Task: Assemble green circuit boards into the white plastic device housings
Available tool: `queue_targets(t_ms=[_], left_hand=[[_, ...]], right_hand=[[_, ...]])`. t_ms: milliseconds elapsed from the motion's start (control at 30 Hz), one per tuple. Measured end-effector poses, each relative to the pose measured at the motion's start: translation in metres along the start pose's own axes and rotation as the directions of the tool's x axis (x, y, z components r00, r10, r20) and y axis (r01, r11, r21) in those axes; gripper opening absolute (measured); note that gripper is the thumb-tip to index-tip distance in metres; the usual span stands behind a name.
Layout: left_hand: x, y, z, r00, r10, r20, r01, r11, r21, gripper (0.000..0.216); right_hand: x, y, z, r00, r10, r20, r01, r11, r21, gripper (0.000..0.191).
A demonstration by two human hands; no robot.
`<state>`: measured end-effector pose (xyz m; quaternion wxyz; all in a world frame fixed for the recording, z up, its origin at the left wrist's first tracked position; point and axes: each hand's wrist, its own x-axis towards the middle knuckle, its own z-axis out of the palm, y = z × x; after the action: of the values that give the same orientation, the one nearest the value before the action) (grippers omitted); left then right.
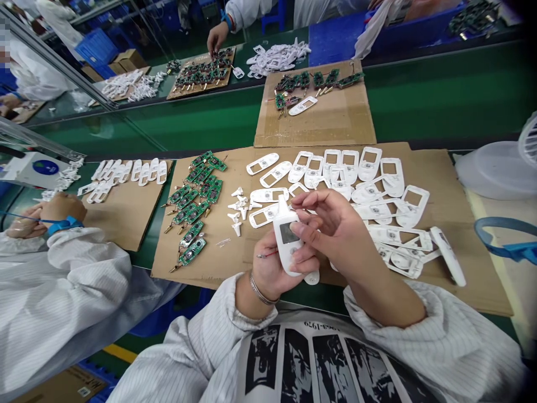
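My left hand is closed round a white thermometer body with a small grey screen, held upright above the cardboard sheet. My right hand pinches the same body from the right, fingers curled over its top and side. Behind my hands lie several empty white front shells. To the left sit several green circuit boards and a few small white nose cones. One closed white thermometer lies at the right.
A co-worker's sleeve and hands rest at the left by a second cardboard with white shells. Across the green belt another person's hand touches boards. A white fan and a blue strap sit at right.
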<state>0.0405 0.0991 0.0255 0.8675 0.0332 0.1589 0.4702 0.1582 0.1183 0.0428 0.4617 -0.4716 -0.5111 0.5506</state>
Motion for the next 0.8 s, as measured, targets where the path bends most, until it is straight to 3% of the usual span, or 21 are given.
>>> queue_targets(t_ms=[267, 367, 500, 667, 800], left_hand=[[0.002, -0.008, -0.005, 0.989, 0.011, -0.148, -0.004, 0.999, 0.052, 0.019], [0.0, -0.007, -0.004, 0.985, -0.038, -0.166, 0.044, 0.998, 0.033, 0.019], [-0.004, -0.004, -0.001, 0.991, -0.098, -0.095, 0.096, 0.995, -0.03, 0.021], [-0.006, 0.001, 0.001, 0.992, -0.089, -0.091, 0.082, 0.993, -0.08, 0.021], [-0.006, 0.002, 0.0, 0.984, -0.085, -0.155, 0.084, 0.996, -0.014, 0.015]], right_hand=[[-0.001, -0.006, 0.006, 1.0, -0.005, -0.006, 0.004, 0.984, -0.177, 0.061], [0.0, -0.007, 0.002, 0.998, 0.053, 0.016, -0.05, 0.991, -0.125, 0.057], [0.003, -0.002, -0.009, 0.994, 0.103, 0.046, -0.102, 0.995, -0.017, 0.045], [0.002, 0.006, -0.02, 0.987, 0.064, 0.149, -0.078, 0.993, 0.09, 0.04], [0.0, 0.008, -0.02, 0.98, 0.028, 0.196, -0.039, 0.998, 0.053, 0.041]])
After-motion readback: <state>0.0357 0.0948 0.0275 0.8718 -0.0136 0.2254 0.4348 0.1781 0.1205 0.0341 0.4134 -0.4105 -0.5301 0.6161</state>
